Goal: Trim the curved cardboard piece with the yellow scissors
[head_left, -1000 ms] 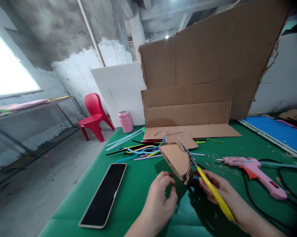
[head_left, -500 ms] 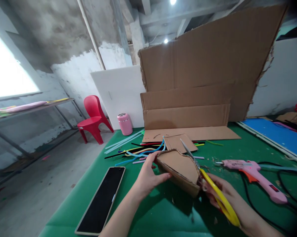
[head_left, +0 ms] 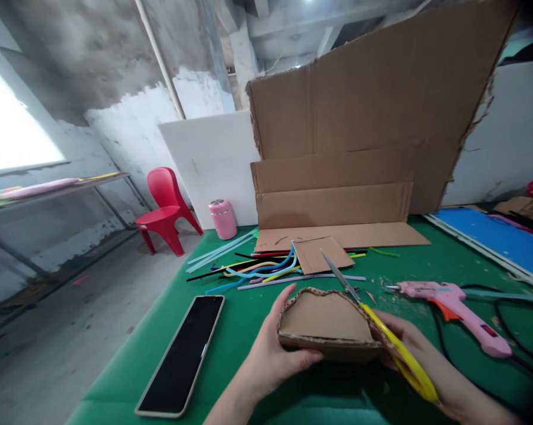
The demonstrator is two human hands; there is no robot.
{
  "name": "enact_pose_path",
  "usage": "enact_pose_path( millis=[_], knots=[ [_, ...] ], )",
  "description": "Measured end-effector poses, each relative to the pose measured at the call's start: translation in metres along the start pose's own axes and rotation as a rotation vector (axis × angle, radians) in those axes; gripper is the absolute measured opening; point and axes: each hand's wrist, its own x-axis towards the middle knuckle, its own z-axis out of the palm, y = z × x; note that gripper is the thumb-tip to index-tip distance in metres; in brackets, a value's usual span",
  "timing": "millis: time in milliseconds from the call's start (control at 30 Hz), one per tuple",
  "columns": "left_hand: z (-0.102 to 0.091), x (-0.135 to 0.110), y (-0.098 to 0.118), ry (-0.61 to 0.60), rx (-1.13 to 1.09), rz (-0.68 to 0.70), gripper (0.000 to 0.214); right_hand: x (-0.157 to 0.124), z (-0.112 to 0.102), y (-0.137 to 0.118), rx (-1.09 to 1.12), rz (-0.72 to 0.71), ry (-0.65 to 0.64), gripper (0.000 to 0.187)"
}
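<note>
Between my hands is a small cardboard piece [head_left: 326, 319] with a flat top, a wavy far edge and a folded side wall facing me. My left hand [head_left: 277, 348] grips its left end, thumb along the near side and fingers around the far side. At the right end, my right hand [head_left: 405, 339] holds a pair of scissors [head_left: 394, 342] with yellow handles, their blades pointing up and away past the cardboard. That hand's fingers also reach the right corner of the cardboard; their tips are partly hidden behind the scissors.
A phone [head_left: 184, 354] lies at left on the green table [head_left: 128, 378]. A pink glue gun [head_left: 456, 304] with a black cord is at right. Behind are several coloured pipe cleaners [head_left: 248, 268], a cardboard square [head_left: 321, 255], a pink canister [head_left: 222, 218] and a tall cardboard sheet [head_left: 372, 100].
The cardboard piece has turned so its near side lies more level, and sits slightly lower. My left hand has shifted right and down with it. The scissors remain in my right hand.
</note>
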Motion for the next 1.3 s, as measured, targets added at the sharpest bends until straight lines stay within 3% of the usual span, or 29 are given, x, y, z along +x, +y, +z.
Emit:
enact_pose_path(
  millis=[133, 300, 500, 600, 700, 833, 933, 1100, 1200, 1300],
  knots=[
    [0.001, -0.006, 0.001, 0.052, 0.015, 0.069, 0.079, 0.001, -0.004, 0.006, 0.016, 0.023, -0.002, 0.055],
    [-0.005, -0.014, 0.001, 0.204, 0.314, 0.262, 0.073, 0.003, -0.010, 0.006, 0.015, 0.006, 0.119, 0.053],
    [-0.006, -0.015, -0.002, 0.191, 0.527, 0.527, 0.080, 0.004, -0.010, -0.004, 0.006, -0.030, 0.193, 0.059],
    [-0.004, -0.015, -0.001, 0.204, 0.551, 0.555, 0.081, 0.000, -0.008, -0.006, -0.001, -0.040, 0.198, 0.058],
    [-0.001, -0.015, -0.002, 0.293, 0.516, 0.473, 0.072, -0.002, -0.011, -0.002, -0.036, -0.111, 0.226, 0.054],
    [0.000, -0.012, -0.007, 0.539, 0.340, 0.311, 0.062, 0.001, -0.023, 0.009, -0.298, -0.288, 0.264, 0.046],
    [-0.003, -0.008, -0.008, 0.635, 0.363, 0.338, 0.062, 0.005, -0.033, 0.016, -0.688, -0.464, 0.251, 0.039],
    [-0.018, -0.008, -0.011, 0.644, 0.737, 0.514, 0.067, 0.007, -0.043, 0.020, -1.053, -0.701, 0.318, 0.042],
    [-0.024, -0.011, -0.015, 0.633, 0.891, 0.597, 0.071, 0.008, -0.046, 0.022, -1.118, -0.701, 0.282, 0.041],
    [-0.027, -0.012, -0.017, 0.588, 0.965, 0.651, 0.075, 0.010, -0.047, 0.022, -1.042, -0.643, 0.221, 0.041]
  ],
)
